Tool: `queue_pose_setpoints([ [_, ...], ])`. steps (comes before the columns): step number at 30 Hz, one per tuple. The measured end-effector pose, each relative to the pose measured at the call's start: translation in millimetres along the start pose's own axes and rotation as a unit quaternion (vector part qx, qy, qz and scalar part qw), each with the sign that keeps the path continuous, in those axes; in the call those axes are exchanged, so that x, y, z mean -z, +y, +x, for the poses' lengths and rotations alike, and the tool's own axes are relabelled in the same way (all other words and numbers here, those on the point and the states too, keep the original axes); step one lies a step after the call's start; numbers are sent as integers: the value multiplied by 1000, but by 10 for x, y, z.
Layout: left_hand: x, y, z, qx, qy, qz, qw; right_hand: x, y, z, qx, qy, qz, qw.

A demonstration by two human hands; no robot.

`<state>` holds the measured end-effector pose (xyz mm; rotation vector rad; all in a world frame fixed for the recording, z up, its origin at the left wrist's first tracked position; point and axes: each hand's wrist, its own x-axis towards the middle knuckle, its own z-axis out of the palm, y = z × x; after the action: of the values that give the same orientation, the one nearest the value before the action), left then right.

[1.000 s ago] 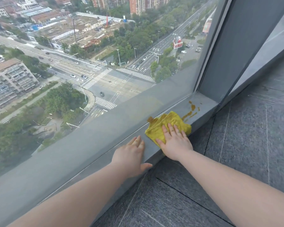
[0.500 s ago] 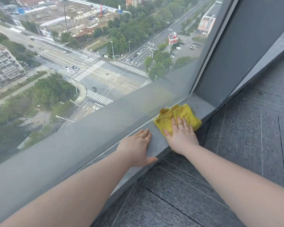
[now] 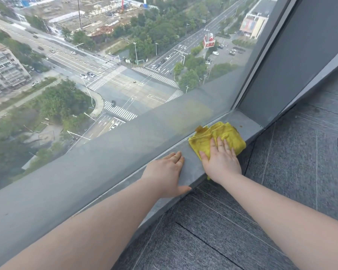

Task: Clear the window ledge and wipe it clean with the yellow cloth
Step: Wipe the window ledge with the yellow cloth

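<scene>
Both hands flat: right hand point(image 3: 221, 162) (on yellow cloth point(image 3: 228, 136)).

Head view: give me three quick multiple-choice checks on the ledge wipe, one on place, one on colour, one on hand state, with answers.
1. Where does the cloth lie?
A. on the window ledge near the corner
B. on the carpet
C. draped over the left forearm

2. What colour is the cloth?
A. blue
B. white
C. yellow

3. How is the right hand on the cloth?
A. fist clenched, lifting it
B. fingers straight, pressing it flat
C. off it entirely

Answers: 1 A, it sits on the grey sill by the frame corner. 2 C, plainly yellow with brown soiling. 3 B, flat palm and straight fingers lie on it; the left hand rests flat on the ledge beside.
</scene>
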<state>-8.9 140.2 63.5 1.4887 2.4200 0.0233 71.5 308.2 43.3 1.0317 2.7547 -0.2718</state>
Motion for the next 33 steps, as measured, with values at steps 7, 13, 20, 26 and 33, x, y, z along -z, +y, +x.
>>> queue_pose_setpoints([
  [7, 122, 127, -118, 13, -50, 29, 998, 44, 92, 50, -7, -2, 11, 1000],
  [13, 236, 299, -128, 7, -50, 36, 998, 222, 400, 392, -70, -4, 31, 997],
  [20, 455, 578, 65, 19, -38, 22, 999, 389, 764, 541, -84, 12, 30, 996],
  [26, 584, 539, -154, 8, -61, 29, 998, 455, 785, 308, -90, 73, 40, 992],
  [33, 800, 581, -405, 26, -96, 53, 994, 702, 969, -243, -157, -27, 67, 985],
])
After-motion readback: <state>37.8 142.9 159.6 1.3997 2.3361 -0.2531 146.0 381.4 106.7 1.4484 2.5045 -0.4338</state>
